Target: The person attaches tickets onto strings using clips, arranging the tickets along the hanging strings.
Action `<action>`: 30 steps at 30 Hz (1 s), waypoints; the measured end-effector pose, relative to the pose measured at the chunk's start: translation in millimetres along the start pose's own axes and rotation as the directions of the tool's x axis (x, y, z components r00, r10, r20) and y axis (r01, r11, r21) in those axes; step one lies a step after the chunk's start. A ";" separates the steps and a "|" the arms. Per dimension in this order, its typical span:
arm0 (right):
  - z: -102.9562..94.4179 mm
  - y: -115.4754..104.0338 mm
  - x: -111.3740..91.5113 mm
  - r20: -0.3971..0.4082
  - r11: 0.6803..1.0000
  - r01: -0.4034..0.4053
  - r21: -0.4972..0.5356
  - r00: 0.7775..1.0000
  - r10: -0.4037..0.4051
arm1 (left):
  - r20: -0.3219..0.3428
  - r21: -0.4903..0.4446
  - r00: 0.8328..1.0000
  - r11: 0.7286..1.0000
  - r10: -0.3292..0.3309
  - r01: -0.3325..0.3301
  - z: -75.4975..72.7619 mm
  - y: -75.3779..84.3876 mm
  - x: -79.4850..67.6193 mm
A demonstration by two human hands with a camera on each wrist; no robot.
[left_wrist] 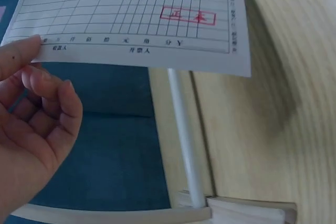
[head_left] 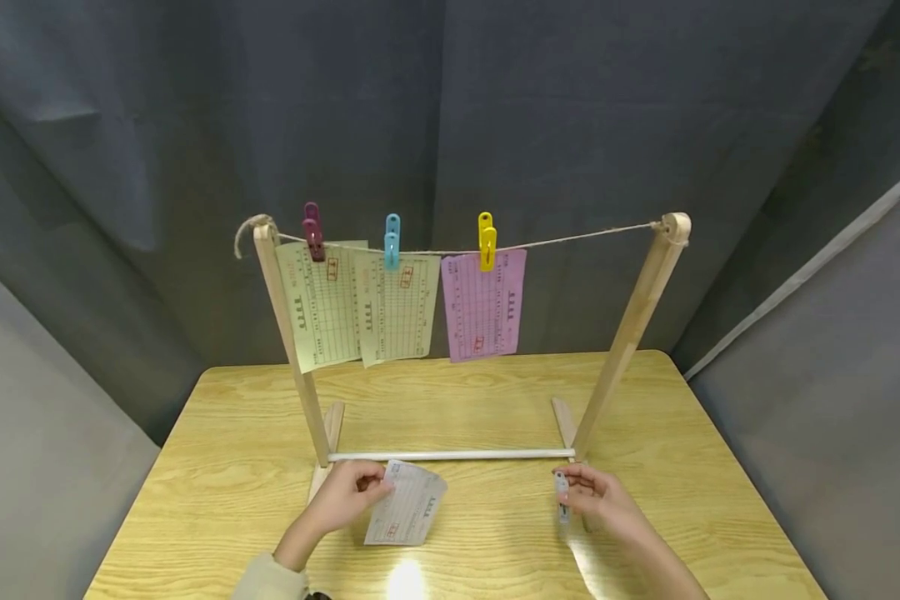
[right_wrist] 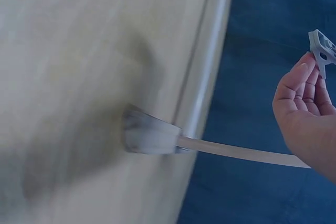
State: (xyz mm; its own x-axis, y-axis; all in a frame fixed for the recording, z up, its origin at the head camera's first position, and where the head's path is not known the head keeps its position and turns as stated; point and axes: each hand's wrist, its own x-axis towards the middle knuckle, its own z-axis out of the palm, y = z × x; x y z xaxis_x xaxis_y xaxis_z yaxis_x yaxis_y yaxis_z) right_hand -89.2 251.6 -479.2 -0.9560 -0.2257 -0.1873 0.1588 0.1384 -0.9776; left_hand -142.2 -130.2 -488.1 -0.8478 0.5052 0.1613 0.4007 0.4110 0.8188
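In the head view my left hand pinches a white receipt slip by its left edge, over the front of the table. The left wrist view shows the slip's printed grid and a red stamp, with thumb and fingers at its edge. My right hand pinches a pale grey clothespin between thumb and fingers, beside the right post's foot. In the right wrist view that clothespin juts from the fingertips near the right border.
A string spans two wooden posts. On it hang two yellow-green slips under a maroon clothespin and a blue clothespin, and a pink slip under a yellow clothespin. A white rod joins the posts low down.
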 end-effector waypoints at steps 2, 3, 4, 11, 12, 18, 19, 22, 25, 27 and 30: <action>-1.5 -7.1 -0.1 -0.014 1.000 0.018 -0.006 1.000 -0.018 | 0.005 -0.021 1.000 1.000 0.004 -0.004 -0.2 4.1 1.5; -2.5 -10.2 0.0 -0.015 0.999 0.036 -0.008 0.999 -0.037 | 0.006 -0.027 1.000 1.000 0.005 -0.005 -0.3 6.0 2.3; -3.5 -12.9 0.3 -0.013 0.999 0.053 -0.002 0.998 -0.053 | 0.006 -0.031 1.000 1.000 0.002 -0.001 -0.2 7.8 2.9; -8.7 -28.0 3.5 0.024 0.984 0.177 0.015 0.984 -0.177 | -0.012 -0.027 1.000 0.999 0.027 -0.027 1.2 20.0 7.5; -9.3 -30.6 3.8 0.022 0.981 0.192 0.015 0.981 -0.192 | -0.017 -0.027 0.999 0.999 0.033 -0.034 1.7 22.2 8.6; -13.6 -48.5 5.2 0.003 0.969 0.249 -0.006 0.969 -0.249 | -0.051 -0.046 0.995 0.995 0.091 -0.093 3.1 48.0 14.9; -14.5 -51.6 5.4 0.000 0.966 0.258 -0.011 0.966 -0.258 | -0.054 -0.048 0.993 0.993 0.109 -0.112 2.4 54.6 15.7; -16.9 -59.9 6.2 0.000 0.956 0.294 -0.020 0.956 -0.294 | -0.056 -0.048 0.987 0.987 0.153 -0.156 -0.4 73.3 17.5; -19.1 -67.3 7.1 0.001 0.940 0.341 -0.014 0.940 -0.341 | -0.064 -0.039 0.984 0.985 0.164 -0.167 -1.9 84.9 20.0; -20.2 -72.1 7.5 0.002 0.931 0.364 -0.013 0.932 -0.364 | -0.075 -0.033 0.984 0.985 0.165 -0.168 -2.0 89.3 22.0; -21.4 -79.1 8.5 0.003 0.922 0.388 -0.019 0.922 -0.388 | -0.088 -0.024 0.983 0.986 0.161 -0.164 -1.6 94.2 25.1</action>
State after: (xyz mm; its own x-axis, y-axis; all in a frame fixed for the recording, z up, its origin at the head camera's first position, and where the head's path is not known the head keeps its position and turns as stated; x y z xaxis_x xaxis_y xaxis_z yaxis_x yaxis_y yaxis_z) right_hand -115.2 259.3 -401.4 -0.9421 -0.2647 0.2059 -0.2288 0.0584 -0.9717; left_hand -126.4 -80.1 -406.0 -0.7996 0.4958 0.3390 0.5255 0.3043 0.7945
